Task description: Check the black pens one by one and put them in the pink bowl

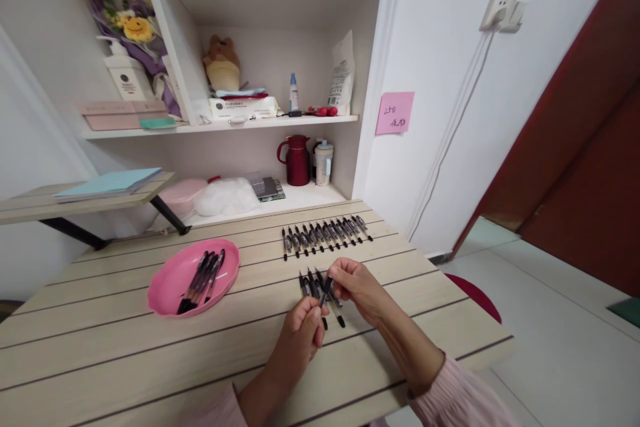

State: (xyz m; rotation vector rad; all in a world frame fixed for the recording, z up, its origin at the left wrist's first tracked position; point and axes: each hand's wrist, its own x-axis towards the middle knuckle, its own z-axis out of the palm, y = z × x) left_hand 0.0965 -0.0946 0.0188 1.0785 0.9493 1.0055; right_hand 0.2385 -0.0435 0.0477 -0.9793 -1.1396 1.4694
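Between my two hands a dark pen (325,291) is held at a slant above the table. My left hand (301,330) is closed around its lower end. The fingers of my right hand (356,283) pinch its upper end. Just behind and under my hands lie several black pens (305,285), partly hidden by the fingers. Farther back, a neat row of several more black pens (325,235) lies side by side. To the left, a pink scalloped plate (161,280) bears several pens (203,280) and a small white strip.
The slatted wooden table (115,360) meets a white shelf unit (280,121) at the back. A raised stand (30,203) with blue papers (110,183) is at left. On the lower shelf stand a red jug (298,161) and a cup (324,163). A red stool (473,295) is at right.
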